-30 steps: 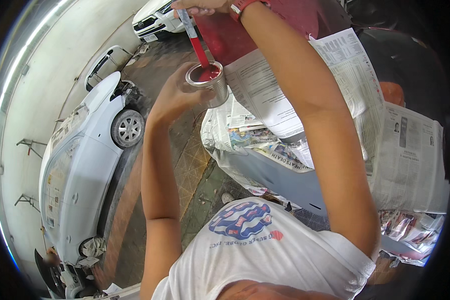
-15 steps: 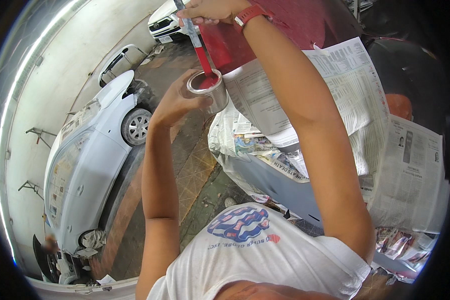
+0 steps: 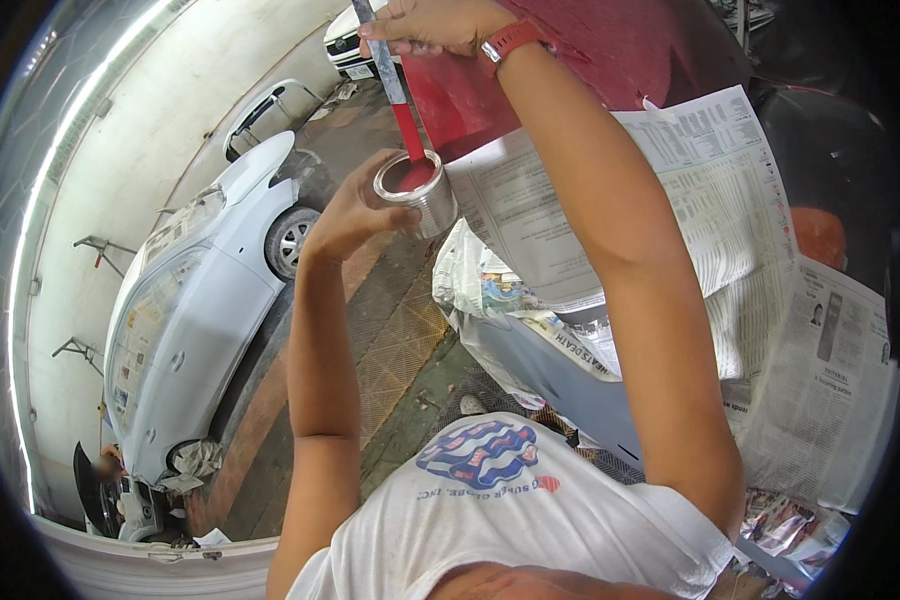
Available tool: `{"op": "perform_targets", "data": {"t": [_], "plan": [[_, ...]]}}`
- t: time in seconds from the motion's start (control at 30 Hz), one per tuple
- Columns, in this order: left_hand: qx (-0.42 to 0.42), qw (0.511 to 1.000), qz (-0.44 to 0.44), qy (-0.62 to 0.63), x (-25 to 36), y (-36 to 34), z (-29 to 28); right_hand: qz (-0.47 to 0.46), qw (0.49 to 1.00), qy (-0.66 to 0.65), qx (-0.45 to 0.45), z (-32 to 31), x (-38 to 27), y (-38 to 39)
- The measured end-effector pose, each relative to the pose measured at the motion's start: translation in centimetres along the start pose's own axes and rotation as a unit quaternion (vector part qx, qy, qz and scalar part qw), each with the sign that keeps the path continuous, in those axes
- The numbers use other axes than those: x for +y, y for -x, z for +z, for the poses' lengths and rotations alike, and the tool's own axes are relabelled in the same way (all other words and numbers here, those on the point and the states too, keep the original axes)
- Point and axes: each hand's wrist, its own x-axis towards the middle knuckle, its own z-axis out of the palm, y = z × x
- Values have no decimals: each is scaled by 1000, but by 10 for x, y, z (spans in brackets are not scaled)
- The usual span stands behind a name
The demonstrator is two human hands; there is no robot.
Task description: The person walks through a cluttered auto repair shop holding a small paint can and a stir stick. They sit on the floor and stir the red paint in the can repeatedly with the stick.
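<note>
Can (image 3: 434,212) in L grip (image 3: 345,215), stick (image 3: 404,118) in can w/ upper part in R grip (image 3: 440,25), newspaper sheets (image 3: 525,215) just R of can, car (image 3: 198,335) well L along wall (image 3: 75,225), 2nd car (image 3: 348,58) beyond can, floor (image 3: 395,345) btwn car & sheets.

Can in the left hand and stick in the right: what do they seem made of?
Can: apparently metal, shiny silver, judging by bright glints on its rim and wall.
Stick: flat, straight; the mottled grey upper part suggests worn metal, though painted wood or plastic is possible. Red coating hides the lower part.
</note>
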Motion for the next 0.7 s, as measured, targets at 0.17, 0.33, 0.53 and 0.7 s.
{"op": "perform_targets", "data": {"t": [0.17,0.33,0.53,0.7], "plan": [[14,999,-21,-22,0,-1,0,-3,1000,-3,-3,2,-3,2],[17,999,-24,-18,3,-1,3,-29,999,-4,-17,1,-1,7],[-6,1000,-3,2,-2,1,-3,-27,1000,7,-6,5,-5,11],[-9,1000,-2,-2,-1,-1,-2,-31,999,7,-3,4,-4,8]]}}
